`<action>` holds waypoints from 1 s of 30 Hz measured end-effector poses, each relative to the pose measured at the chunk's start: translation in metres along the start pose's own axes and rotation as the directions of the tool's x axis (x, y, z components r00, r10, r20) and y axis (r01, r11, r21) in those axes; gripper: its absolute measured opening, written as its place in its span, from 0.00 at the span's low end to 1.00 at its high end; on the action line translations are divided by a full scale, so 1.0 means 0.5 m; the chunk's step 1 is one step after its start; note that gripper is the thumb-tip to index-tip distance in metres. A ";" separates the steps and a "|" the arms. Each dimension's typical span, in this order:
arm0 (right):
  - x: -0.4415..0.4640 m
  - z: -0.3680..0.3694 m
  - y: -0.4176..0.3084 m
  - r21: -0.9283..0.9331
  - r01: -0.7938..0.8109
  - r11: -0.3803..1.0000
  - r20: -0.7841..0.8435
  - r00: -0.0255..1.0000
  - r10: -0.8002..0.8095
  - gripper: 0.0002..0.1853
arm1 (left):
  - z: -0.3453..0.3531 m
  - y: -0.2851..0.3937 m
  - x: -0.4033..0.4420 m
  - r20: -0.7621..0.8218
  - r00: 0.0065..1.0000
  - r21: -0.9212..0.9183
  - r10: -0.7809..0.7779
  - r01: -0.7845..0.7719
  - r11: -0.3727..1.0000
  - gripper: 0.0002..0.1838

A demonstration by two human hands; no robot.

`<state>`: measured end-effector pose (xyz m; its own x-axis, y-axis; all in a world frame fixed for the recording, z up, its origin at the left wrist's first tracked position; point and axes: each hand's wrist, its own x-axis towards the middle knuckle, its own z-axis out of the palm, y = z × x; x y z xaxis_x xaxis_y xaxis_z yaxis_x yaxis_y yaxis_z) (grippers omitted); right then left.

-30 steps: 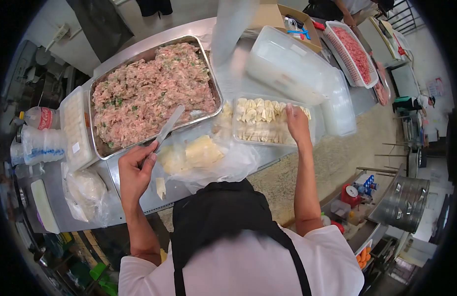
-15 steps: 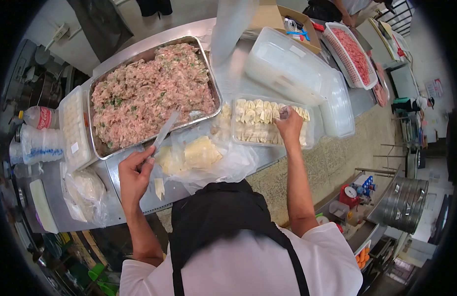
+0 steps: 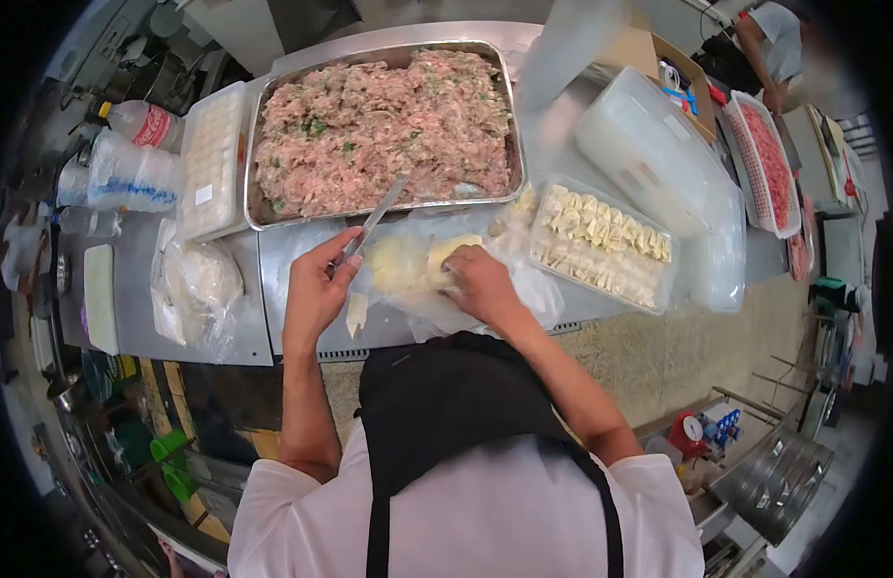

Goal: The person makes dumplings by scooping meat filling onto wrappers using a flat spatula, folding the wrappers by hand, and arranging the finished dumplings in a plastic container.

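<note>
My left hand (image 3: pixel 323 275) is closed round the handle of a flat spatula (image 3: pixel 379 217), whose blade points up over the near edge of a metal tray (image 3: pixel 384 214) of minced meat (image 3: pixel 384 130). My right hand (image 3: pixel 477 279) rests with bent fingers on a stack of yellowish wrappers (image 3: pixel 441 265) on plastic film; its fingertips are partly hidden. A loose strip of wrapper (image 3: pixel 357 313) lies near my left hand. To the right, a clear container (image 3: pixel 649 306) holds rows of folded dumplings (image 3: pixel 596 226).
Clear plastic lids (image 3: pixel 658 154) lie at the right, beyond them a basket (image 3: pixel 769 159) of meat. At the left are a white-filled container (image 3: pixel 210 164), a bagged white mass (image 3: pixel 200 279) and a bottle (image 3: pixel 143 125). A person (image 3: pixel 769 48) stands at the far right.
My right hand has left the dumpling container and moved left onto the wrapper stack. The view has turned, so the table appears shifted. My left hand still holds the spatula.
</note>
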<state>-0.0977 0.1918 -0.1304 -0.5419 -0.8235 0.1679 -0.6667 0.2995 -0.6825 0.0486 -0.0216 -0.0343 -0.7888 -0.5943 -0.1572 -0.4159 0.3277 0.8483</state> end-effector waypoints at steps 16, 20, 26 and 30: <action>0.018 -0.076 0.074 0.522 -0.295 0.800 -0.005 0.937 0.348 0.13 | 0.003 -0.022 0.235 0.146 0.967 0.768 0.209 -0.244 0.593 0.09; 0.001 -0.141 0.095 0.982 -0.108 -0.152 0.167 0.874 0.457 0.21 | 0.010 -0.018 0.261 0.405 0.902 0.715 0.148 -0.414 0.564 0.12; -0.010 -0.160 0.100 0.870 -0.044 -0.492 0.233 0.914 0.332 0.28 | -0.009 -0.012 0.270 0.325 0.943 0.719 0.069 -0.294 0.630 0.16; -0.014 -0.143 0.119 0.948 -0.087 -0.308 0.214 0.888 0.407 0.29 | -0.006 -0.033 0.277 0.417 0.860 0.464 0.293 -0.479 0.746 0.16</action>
<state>-0.1703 0.2497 -0.1214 -0.6431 -0.7124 -0.2809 0.7372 -0.4768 -0.4788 -0.0523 -0.1114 -0.0683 -0.9893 -0.1092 -0.0969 -0.1423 0.8693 0.4734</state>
